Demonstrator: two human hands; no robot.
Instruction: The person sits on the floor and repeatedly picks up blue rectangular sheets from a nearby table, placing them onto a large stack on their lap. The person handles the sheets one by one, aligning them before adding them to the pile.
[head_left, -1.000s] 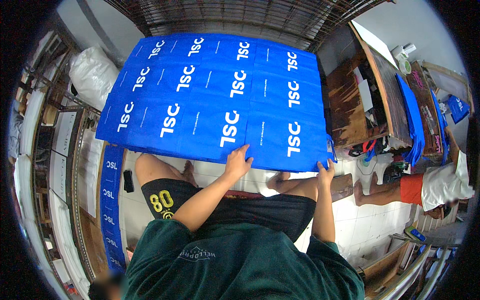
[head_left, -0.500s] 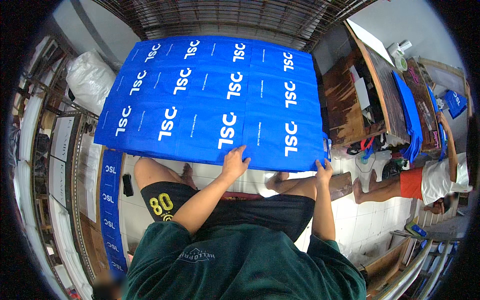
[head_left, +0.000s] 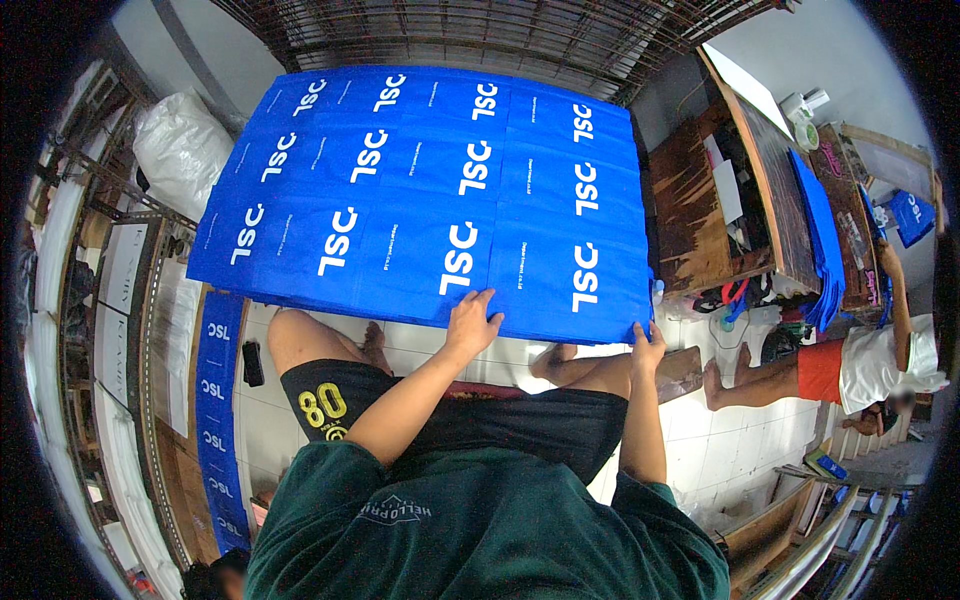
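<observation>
Wide blue fabric sheets (head_left: pixel 420 205) printed with rows of white lettering lie spread in a layered pile in front of me, their near edge above my lap. My left hand (head_left: pixel 474 325) rests on that near edge, right of its middle, fingers extended over the fabric and thumb apart. At the near right corner, my right hand (head_left: pixel 648 347) has its fingertips closed about the edge of the blue fabric. The underside of the pile, and whatever supports it, is hidden.
A blue printed strip (head_left: pixel 214 440) runs along the left, beside a dark phone-like object (head_left: pixel 254 364) on the tiles. Shelving with a white plastic bundle (head_left: pixel 180 150) stands left. At right are a wooden cabinet (head_left: pixel 760 180), hanging blue fabric (head_left: pixel 822 250) and a co-worker (head_left: pixel 870 368).
My hands keep nearly the same places on the near edge. The whole view has shifted slightly, and the co-worker's arm at the right has moved a little.
</observation>
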